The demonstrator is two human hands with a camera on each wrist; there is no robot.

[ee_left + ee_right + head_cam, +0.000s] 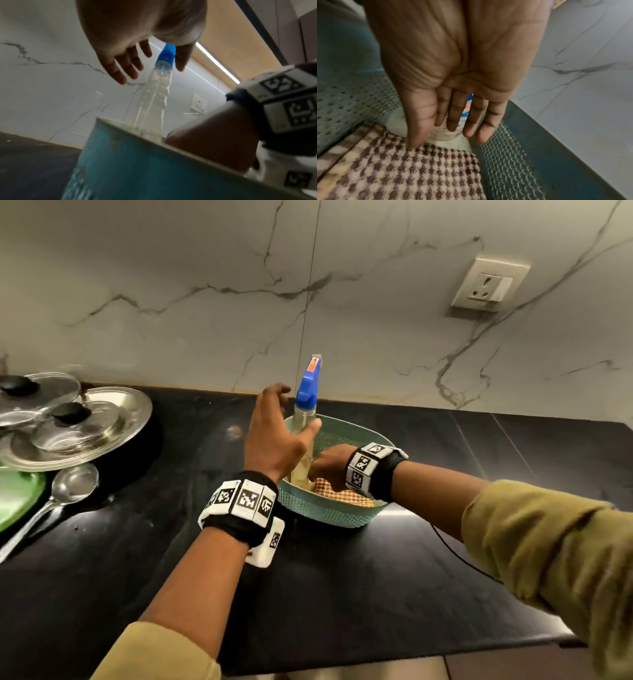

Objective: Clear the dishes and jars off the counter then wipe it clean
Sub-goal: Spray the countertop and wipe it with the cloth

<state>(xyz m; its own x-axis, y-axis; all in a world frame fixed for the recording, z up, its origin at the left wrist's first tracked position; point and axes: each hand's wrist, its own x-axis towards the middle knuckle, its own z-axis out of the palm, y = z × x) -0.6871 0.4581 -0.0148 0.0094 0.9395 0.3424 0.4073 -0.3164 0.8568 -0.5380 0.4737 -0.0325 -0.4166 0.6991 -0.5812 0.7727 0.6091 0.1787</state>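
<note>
Bottle (306, 419) upright in basket (342, 517), long axis near vertical, blue spray head (308, 385) well above the rim, base down among the contents. Left hand (274, 436) just beside the bottle's upper body on its left: fingers (126, 67) straight and spread, thumb on the far side of the neck, grip apart and not yet closed round anything; contact with the bottle cannot be told. Right hand (329, 463) lower, inside the basket, fingers (453, 119) straight and pointing down before the bottle's base, grip likewise apart, thumb tip touching the checked cloth (419, 173). Left hand judged the nearer to the neck and so the likelier to lift the bottle, straight up along its axis to clear the rim; right hand the nearer to the cloth. Basket on the dark tabletop (342, 594), near the marble wall (171, 285), holding the bottle, the checked cloth and a pale cloth beneath the bottle. Dishes well to the left, still on the tabletop: steel plate (137, 412) carrying glass bowls (61, 436) and dark-knobbed lids, ladle (72, 484) just in front, green plate (17, 494) at the edge. Step judged: fetching spray and cloth for wiping, clearing seemingly unfinished.
</note>
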